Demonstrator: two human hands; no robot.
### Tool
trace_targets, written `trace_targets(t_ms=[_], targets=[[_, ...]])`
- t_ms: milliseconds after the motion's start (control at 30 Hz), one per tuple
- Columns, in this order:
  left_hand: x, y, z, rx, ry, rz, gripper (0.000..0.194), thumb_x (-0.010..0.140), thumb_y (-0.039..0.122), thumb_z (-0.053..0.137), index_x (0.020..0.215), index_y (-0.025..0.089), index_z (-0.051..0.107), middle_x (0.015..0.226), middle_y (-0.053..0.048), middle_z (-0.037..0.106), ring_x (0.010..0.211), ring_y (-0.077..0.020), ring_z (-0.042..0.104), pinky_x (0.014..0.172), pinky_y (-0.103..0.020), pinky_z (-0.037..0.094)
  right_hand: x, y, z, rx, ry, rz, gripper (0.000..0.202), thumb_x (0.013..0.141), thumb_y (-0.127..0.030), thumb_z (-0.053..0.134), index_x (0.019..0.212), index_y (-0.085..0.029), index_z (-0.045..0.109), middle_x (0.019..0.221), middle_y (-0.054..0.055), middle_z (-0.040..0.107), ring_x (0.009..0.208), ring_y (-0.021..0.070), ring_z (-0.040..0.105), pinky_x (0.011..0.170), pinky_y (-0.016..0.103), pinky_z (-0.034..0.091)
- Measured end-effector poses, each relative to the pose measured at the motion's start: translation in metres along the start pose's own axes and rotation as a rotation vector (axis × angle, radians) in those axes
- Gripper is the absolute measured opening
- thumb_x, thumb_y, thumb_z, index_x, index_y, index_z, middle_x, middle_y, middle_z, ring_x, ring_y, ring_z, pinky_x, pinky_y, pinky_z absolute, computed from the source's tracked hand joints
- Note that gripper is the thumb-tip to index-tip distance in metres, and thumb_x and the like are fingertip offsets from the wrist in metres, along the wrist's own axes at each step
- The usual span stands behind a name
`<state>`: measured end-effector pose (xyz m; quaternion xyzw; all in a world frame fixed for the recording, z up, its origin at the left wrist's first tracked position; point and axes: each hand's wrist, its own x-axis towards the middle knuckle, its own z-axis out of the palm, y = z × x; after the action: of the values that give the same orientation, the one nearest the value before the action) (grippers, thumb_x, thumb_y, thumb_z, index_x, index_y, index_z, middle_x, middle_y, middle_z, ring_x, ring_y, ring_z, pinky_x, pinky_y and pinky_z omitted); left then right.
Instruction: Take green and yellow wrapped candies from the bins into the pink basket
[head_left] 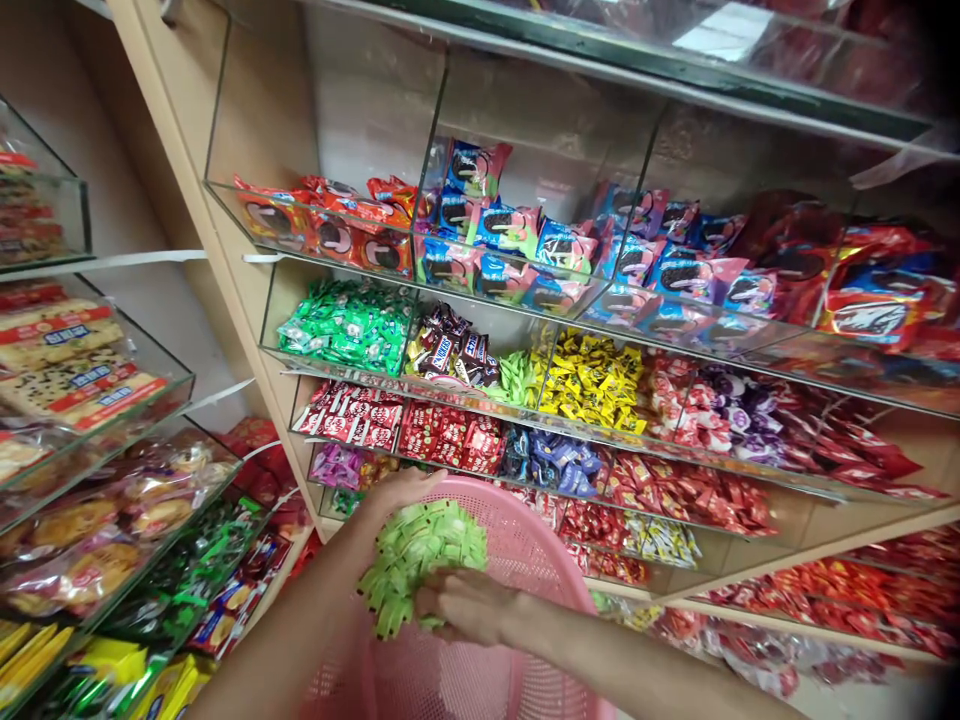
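A pink perforated plastic basket (525, 530) is in front of the shelves. At its far left rim is my left hand (409, 487), closed over the edge; some of its fingers are hidden. A heap of light green wrapped candies (427, 550) lies at the left side of the basket. My right hand (469, 605) reaches into this heap from the right, fingers curled around some of the candies. Beyond the rim, a shelf compartment holds a few similar light green candies (517, 375), between chocolate bars in dark wrappers (457, 350) and yellow wrapped candies (592, 380).
Glass-fronted shelves rise ahead, with blue-and-pink snack packets (510, 230) higher up and green-wrapped candies (349, 325) at left. A wooden upright (202, 190) separates them from the left shelves, which hold packaged bread (67, 360). Red packets (847, 600) fill the lower right.
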<state>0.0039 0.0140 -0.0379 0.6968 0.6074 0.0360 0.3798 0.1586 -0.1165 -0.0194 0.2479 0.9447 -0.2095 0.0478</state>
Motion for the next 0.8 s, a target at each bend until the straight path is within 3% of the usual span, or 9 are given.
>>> trace_targets(t_ms=[200,367,633,800], targets=[[0.001,0.01,0.005,0.133,-0.022,-0.007,0.076,0.063,0.075,0.024,0.084,0.015,0.066,0.09,-0.011,0.067,0.09,-0.0258,0.058,0.073,-0.028,0.038,-0.007,0.004,0.014,0.129,0.068,0.067,0.037,0.071,-0.025,0.058,0.106,-0.018,0.047,0.095,0.005,0.058,0.085,0.0157,0.053,0.067,0.023,0.041],[-0.005,0.023,0.004,0.139,-0.038,-0.009,0.078,0.062,0.076,0.023,0.085,0.016,0.066,0.096,-0.011,0.066,0.092,-0.0271,0.057,0.076,-0.032,0.038,-0.012,0.008,0.023,0.1,0.107,0.072,0.028,0.073,-0.032,0.057,0.096,-0.017,0.054,0.09,0.005,0.057,0.083,0.0174,0.052,0.065,0.025,0.04],[-0.013,0.04,0.002,0.194,-0.057,0.009,0.089,0.057,0.081,0.015,0.09,0.017,0.065,0.109,-0.014,0.06,0.098,-0.0308,0.055,0.078,-0.035,0.038,-0.021,0.002,0.02,0.064,0.17,0.112,0.022,0.078,-0.033,0.05,0.097,-0.023,0.054,0.089,0.003,0.055,0.086,0.0171,0.05,0.075,0.025,0.037],[-0.016,0.043,0.001,0.225,-0.06,0.012,0.091,0.058,0.081,0.011,0.096,0.017,0.064,0.113,-0.013,0.057,0.102,-0.0306,0.053,0.081,-0.034,0.038,-0.024,0.005,0.021,0.058,0.158,0.124,0.036,0.072,-0.039,0.057,0.1,-0.017,0.052,0.092,0.005,0.055,0.085,0.0179,0.05,0.074,0.026,0.038]])
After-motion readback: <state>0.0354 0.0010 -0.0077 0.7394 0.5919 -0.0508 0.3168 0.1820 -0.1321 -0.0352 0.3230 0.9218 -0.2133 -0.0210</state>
